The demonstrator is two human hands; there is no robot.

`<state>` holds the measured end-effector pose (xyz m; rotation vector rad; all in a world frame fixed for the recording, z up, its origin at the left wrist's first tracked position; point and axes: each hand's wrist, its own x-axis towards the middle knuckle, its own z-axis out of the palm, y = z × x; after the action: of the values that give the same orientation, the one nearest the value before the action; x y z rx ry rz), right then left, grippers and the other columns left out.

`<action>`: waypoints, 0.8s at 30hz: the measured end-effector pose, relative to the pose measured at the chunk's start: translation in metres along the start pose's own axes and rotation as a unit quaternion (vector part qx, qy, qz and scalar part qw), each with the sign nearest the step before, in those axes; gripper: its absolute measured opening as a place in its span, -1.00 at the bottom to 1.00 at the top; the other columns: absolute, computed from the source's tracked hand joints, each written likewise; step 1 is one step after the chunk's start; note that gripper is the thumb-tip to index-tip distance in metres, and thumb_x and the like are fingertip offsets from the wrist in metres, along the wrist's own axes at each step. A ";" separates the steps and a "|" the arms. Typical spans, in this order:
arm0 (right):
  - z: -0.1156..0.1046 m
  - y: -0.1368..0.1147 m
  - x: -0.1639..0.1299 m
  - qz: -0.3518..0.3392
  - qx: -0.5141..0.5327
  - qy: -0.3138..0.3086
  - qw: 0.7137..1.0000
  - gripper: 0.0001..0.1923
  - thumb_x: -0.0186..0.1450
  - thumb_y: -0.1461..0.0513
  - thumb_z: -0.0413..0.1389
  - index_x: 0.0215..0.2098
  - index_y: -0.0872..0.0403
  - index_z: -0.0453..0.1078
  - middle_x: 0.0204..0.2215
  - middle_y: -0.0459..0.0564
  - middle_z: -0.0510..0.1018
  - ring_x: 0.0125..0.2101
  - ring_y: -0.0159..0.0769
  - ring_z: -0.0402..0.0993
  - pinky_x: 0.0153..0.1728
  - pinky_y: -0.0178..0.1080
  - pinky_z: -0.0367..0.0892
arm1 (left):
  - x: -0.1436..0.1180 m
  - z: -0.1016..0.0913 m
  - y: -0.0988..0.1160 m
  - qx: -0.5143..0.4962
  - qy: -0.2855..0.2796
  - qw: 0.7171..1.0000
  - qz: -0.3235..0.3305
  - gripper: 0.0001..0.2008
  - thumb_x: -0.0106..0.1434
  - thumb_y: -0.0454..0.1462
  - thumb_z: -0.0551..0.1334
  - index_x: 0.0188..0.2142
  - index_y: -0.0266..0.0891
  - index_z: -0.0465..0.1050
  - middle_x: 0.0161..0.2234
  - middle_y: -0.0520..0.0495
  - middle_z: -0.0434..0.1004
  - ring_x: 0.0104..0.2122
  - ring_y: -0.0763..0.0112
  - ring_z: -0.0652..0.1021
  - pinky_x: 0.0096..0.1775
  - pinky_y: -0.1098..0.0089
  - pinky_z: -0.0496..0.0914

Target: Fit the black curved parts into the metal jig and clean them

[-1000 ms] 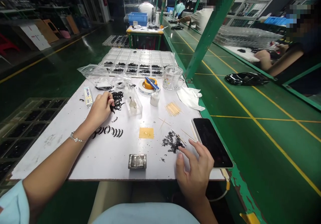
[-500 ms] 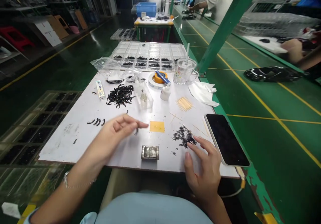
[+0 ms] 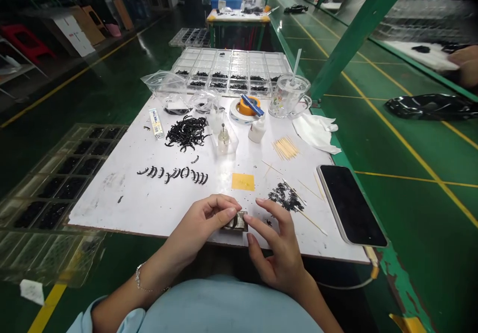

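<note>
At the table's front edge lies a small metal block [image 3: 242, 219]. My left hand [image 3: 209, 221] is closed in a pinch at its left side, with a small black curved piece [image 3: 235, 220] at the thumb tip, against the block. My right hand [image 3: 278, 241] has its fingers apart, the index fingertip at the block's right edge. Behind the block is a yellow paper square [image 3: 243, 181]. A row of black curved pieces [image 3: 175, 173] lies left of it. Tiny black parts [image 3: 284, 196] are scattered beyond my right hand, and a cotton swab [image 3: 312, 222] lies beside it.
A phone [image 3: 351, 206] lies at the right edge. Farther back are a heap of black curved pieces [image 3: 186, 131], small bottles [image 3: 223, 140], tape rolls [image 3: 247, 109], toothpicks [image 3: 286, 148], tissue [image 3: 315, 131] and a glass mug [image 3: 287, 96]. A compartment tray [image 3: 231, 66] stands behind.
My left hand has brought the curved piece right and down to the metal block. My right hand has moved left from the tiny parts to the block. More of the row is uncovered.
</note>
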<state>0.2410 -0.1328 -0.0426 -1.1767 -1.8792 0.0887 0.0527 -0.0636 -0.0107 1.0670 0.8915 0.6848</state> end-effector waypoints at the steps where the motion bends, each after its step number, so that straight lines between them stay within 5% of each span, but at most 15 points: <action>1: 0.000 0.000 0.000 -0.002 -0.003 -0.002 1.000 -0.46 0.25 0.43 0.11 0.19 0.07 0.31 0.18 0.21 0.26 0.16 0.00 0.29 0.08 0.11 0.34 | 0.000 0.001 -0.001 0.001 -0.001 1.000 0.001 -0.79 0.28 -0.11 0.34 -0.34 -0.19 0.53 -0.12 -0.05 0.56 -0.11 0.32 0.53 -0.03 0.36 0.40; 8: 0.001 0.002 -0.001 -0.019 0.005 -0.020 1.000 -0.35 0.24 0.45 0.08 0.27 -0.01 0.22 0.22 0.21 0.22 0.16 0.00 0.28 0.04 0.11 0.36 | -0.001 0.003 0.002 0.038 -0.010 0.999 0.027 -0.79 0.32 -0.11 0.30 -0.33 -0.19 0.46 -0.15 -0.05 0.51 -0.12 0.31 0.50 -0.04 0.34 0.37; 18: 0.001 0.002 0.002 -0.043 -0.044 -0.050 0.997 -0.53 0.27 0.40 0.09 0.15 0.05 0.33 0.24 0.24 0.19 0.18 0.03 0.25 0.04 0.13 0.33 | -0.013 -0.006 -0.014 0.167 -0.030 0.979 0.117 -0.74 0.39 -0.14 0.25 0.05 0.01 0.41 0.02 -0.01 0.46 0.07 0.25 0.43 0.04 0.31 0.33; 24: 0.002 0.004 0.003 -0.038 -0.049 -0.062 0.996 -0.53 0.28 0.37 0.09 0.15 0.01 0.31 0.25 0.22 0.19 0.18 0.03 0.26 0.04 0.13 0.35 | -0.015 -0.009 -0.017 0.189 -0.038 0.970 0.151 -0.72 0.37 -0.21 0.28 0.06 0.05 0.41 0.04 0.00 0.46 0.08 0.27 0.44 0.10 0.31 0.33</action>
<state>0.2417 -0.1280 -0.0435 -1.1874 -2.0549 0.0285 0.0389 -0.0779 -0.0244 1.5824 0.8187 0.7360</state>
